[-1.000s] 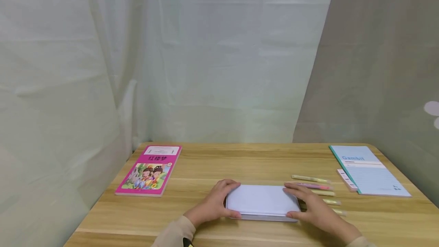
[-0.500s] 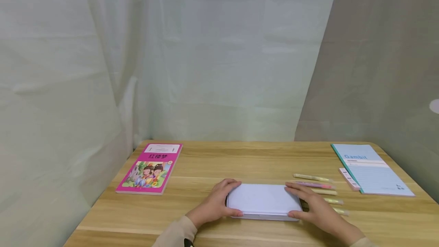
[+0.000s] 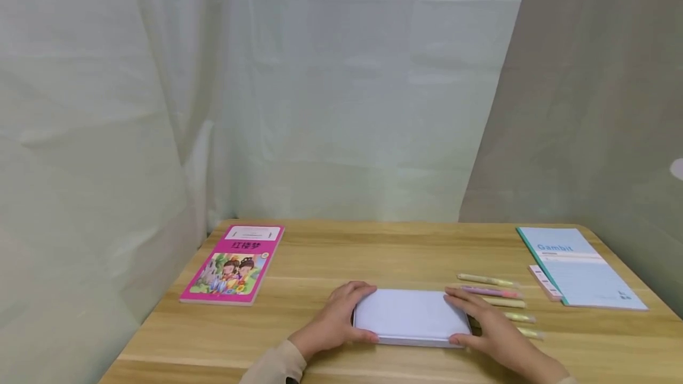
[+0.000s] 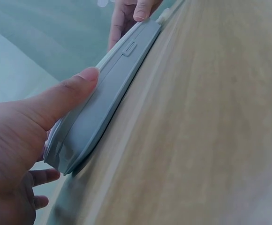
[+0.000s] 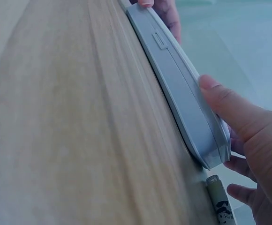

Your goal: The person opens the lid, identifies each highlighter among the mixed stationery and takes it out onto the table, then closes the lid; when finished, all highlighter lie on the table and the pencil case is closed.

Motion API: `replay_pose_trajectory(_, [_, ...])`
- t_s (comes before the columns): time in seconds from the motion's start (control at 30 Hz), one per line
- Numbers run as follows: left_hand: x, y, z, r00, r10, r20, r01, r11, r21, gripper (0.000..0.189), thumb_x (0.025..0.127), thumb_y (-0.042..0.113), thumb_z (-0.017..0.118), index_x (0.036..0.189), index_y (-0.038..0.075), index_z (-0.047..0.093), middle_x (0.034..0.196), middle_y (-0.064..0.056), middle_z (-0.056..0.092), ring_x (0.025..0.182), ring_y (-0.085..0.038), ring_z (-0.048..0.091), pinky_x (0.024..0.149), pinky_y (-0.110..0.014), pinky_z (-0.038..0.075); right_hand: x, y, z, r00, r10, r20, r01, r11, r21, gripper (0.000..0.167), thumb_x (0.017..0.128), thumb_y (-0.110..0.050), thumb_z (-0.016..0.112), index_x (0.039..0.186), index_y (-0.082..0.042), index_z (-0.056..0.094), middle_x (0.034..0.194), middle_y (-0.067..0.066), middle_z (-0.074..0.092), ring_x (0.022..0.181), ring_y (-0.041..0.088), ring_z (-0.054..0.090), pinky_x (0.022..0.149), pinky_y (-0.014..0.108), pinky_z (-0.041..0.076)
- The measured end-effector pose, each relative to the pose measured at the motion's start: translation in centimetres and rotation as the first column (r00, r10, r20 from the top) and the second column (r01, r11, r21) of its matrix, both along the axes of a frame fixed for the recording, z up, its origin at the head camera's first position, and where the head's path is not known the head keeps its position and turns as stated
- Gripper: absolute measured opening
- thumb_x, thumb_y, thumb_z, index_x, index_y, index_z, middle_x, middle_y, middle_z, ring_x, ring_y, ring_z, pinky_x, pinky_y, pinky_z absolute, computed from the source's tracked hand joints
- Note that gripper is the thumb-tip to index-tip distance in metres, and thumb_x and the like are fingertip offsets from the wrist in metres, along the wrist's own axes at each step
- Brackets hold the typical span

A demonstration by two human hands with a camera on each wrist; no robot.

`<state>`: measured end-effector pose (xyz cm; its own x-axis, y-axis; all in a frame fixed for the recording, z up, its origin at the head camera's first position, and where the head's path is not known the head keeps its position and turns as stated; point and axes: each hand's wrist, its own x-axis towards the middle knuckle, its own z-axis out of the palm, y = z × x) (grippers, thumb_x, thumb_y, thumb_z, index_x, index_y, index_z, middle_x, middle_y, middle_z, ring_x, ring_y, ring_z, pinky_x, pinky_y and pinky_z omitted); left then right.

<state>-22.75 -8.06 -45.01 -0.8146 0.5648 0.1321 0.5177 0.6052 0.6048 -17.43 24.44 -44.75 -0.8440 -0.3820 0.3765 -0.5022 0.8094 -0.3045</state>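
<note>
A white-topped, pale grey pencil case (image 3: pixel 411 314) lies closed and flat on the table near its front. In the left wrist view its front side shows a small latch (image 4: pixel 129 48) and a seam along its length. My left hand (image 3: pixel 336 319) grips the left end, thumb on the front edge and fingers round toward the back. At the right end my right hand (image 3: pixel 488 325) holds it the same way. In the right wrist view a pen (image 5: pixel 219 199) with dark patterned marks lies just beyond the case's corner, close to my right fingers.
Several pens, among them a purple-pink one (image 3: pixel 491 292), lie in a row beyond my right hand. A light blue notebook (image 3: pixel 584 277) overlaps a small pink-edged pad (image 3: pixel 544 281) at the right. The pink picture book (image 3: pixel 233 265) rests at the left. Pale curtains (image 3: pixel 347 105) hang behind the table (image 3: pixel 341 248).
</note>
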Motion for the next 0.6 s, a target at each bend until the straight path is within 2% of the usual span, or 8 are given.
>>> replay_pose_trajectory(0.2, [0.13,-0.15,-0.20,0.999,-0.001,-0.044,0.000,1.000,-0.022,0.088,0.067,0.050,0.082,0.141,0.018,0.046,0.139,-0.002,0.048,0.131,-0.025,0.041,0.113,-0.051,0.033,0.04,-0.07,-0.21,1.000,-0.003,-0.031,0.003,1.000,-0.004,0.067,0.074,-0.051,0.073,0.130,-0.017,0.060,0.136,0.000,0.058,0.120,0.031,0.056,0.093,0.033,0.054])
replay_pose_trajectory(0.4, [0.02,-0.16,-0.19,0.997,-0.007,-0.074,0.005,1.000,-0.027,0.089,0.067,0.048,0.083,0.141,0.016,0.047,0.139,-0.002,0.048,0.131,-0.025,0.041,0.113,-0.051,0.033,-0.08,-0.02,-0.22,0.998,0.004,-0.070,-0.003,1.000,0.014,0.067,0.072,-0.050,0.075,0.130,-0.018,0.061,0.135,-0.001,0.059,0.119,0.031,0.056,0.090,0.043,0.054])
replay_pose_trajectory(0.5, [-0.01,-0.16,-0.15,0.996,-0.013,-0.087,0.010,0.999,-0.038,0.088,0.067,0.048,0.083,0.141,0.015,0.047,0.139,-0.003,0.048,0.132,-0.026,0.042,0.113,-0.051,0.034,-0.09,0.06,-0.27,0.997,0.009,-0.072,-0.008,1.000,0.006,0.066,0.073,-0.050,0.075,0.129,-0.018,0.061,0.135,-0.001,0.059,0.120,0.030,0.056,0.098,0.023,0.049])
replay_pose_trajectory(0.57, [-0.04,-0.12,-0.12,0.995,-0.018,-0.094,0.013,0.999,-0.049,0.088,0.068,0.050,0.082,0.141,0.016,0.047,0.139,-0.003,0.048,0.132,-0.026,0.041,0.113,-0.050,0.033,-0.06,0.12,-0.27,0.997,0.010,-0.076,-0.010,1.000,0.002,0.066,0.073,-0.050,0.074,0.129,-0.017,0.062,0.135,-0.001,0.059,0.120,0.030,0.055,0.102,0.008,0.038])
replay_pose_trajectory(0.6, [-0.06,-0.08,-0.12,0.995,-0.020,-0.099,0.014,0.998,-0.061,0.087,0.068,0.051,0.081,0.141,0.016,0.047,0.140,-0.003,0.048,0.132,-0.025,0.041,0.113,-0.050,0.034,-0.03,0.15,-0.26,0.996,0.012,-0.083,-0.012,1.000,0.005,0.065,0.074,-0.050,0.074,0.128,-0.016,0.062,0.134,0.000,0.059,0.120,0.029,0.055,0.102,0.005,0.035])
